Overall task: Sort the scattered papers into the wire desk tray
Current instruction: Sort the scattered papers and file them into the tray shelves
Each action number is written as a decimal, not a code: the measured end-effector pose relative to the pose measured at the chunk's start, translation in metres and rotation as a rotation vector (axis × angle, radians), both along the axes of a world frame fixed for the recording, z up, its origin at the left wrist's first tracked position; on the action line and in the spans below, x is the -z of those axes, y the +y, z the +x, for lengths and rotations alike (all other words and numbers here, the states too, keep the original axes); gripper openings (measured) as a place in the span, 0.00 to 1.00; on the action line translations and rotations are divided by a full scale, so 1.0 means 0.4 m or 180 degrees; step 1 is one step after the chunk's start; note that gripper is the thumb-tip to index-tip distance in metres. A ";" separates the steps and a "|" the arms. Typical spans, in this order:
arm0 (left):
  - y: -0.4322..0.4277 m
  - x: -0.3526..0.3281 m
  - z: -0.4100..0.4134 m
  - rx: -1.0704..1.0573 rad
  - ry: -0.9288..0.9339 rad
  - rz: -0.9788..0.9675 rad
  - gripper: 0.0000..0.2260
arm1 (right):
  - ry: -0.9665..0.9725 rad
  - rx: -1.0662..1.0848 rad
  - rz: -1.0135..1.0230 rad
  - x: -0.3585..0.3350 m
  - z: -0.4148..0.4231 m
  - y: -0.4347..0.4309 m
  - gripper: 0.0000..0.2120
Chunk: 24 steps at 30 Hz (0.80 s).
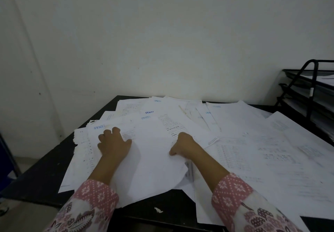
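Many white printed papers [235, 137] lie scattered and overlapping across a black table [41, 174]. Some bear a blue "LUNAS" stamp. A large blank-looking sheet [153, 159] lies on top in the middle. My left hand [113, 143] rests flat on the papers at that sheet's left side, fingers spread. My right hand [184, 146] is curled at the sheet's right edge, its fingers tucked under the paper and gripping it. The black wire desk tray [307, 94], with stacked tiers holding some papers, stands at the far right against the wall.
A white wall stands right behind the table. The table's left edge and front edge are bare black surface, with a small white paper scrap [158, 209] near the front. A blue object [5, 159] shows at the far left, below table level.
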<state>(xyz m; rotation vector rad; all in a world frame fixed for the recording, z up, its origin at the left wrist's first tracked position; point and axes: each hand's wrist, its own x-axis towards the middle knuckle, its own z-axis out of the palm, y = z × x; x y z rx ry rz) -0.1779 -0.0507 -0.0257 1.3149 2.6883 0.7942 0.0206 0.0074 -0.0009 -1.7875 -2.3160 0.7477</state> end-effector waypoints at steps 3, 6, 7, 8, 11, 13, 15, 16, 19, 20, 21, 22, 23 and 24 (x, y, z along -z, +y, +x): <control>0.002 -0.002 0.006 0.0180 -0.0248 0.0350 0.23 | 0.0318 0.0186 0.0077 -0.014 0.031 0.023 0.12; 0.013 -0.003 0.019 0.0392 -0.0336 0.0457 0.21 | 0.0362 0.0437 0.0267 -0.028 0.078 0.067 0.03; 0.017 -0.001 0.024 0.0438 -0.0276 0.0384 0.20 | 0.0243 0.0547 0.0294 -0.033 0.091 0.081 0.03; 0.022 0.001 0.029 0.0478 -0.0194 0.0275 0.20 | 0.0054 0.0646 0.0337 -0.032 0.104 0.096 0.08; 0.034 0.011 0.048 0.0586 0.0062 -0.0026 0.20 | -0.0502 0.0809 0.0344 -0.022 0.132 0.123 0.18; 0.044 0.018 0.060 0.0632 0.0173 -0.0059 0.19 | -0.0580 0.0776 0.0280 -0.017 0.143 0.129 0.19; 0.051 0.025 0.069 0.0688 0.0257 -0.0051 0.18 | -0.0386 0.0763 0.0246 -0.016 0.152 0.128 0.20; 0.055 0.028 0.073 0.0717 0.0302 -0.0057 0.18 | -0.0202 0.0756 0.0221 -0.015 0.155 0.129 0.22; 0.058 0.035 0.083 0.0749 0.0491 -0.0144 0.18 | 0.0284 0.0740 0.0113 -0.014 0.155 0.127 0.24; 0.059 0.037 0.084 0.0740 0.0549 -0.0169 0.18 | 0.0332 0.0710 0.0108 -0.016 0.153 0.123 0.23; 0.061 0.038 0.086 0.0727 0.0581 -0.0182 0.18 | 0.0314 0.0666 0.0094 -0.017 0.151 0.120 0.22; 0.062 0.038 0.087 0.0713 0.0586 -0.0177 0.18 | 0.0268 0.0626 0.0088 -0.017 0.147 0.117 0.21; 0.064 0.038 0.089 0.0704 0.0567 -0.0159 0.18 | 0.0195 0.0592 0.0092 -0.017 0.142 0.115 0.20; 0.065 0.037 0.090 0.0701 0.0511 -0.0127 0.19 | 0.0102 0.0574 0.0134 -0.017 0.134 0.114 0.18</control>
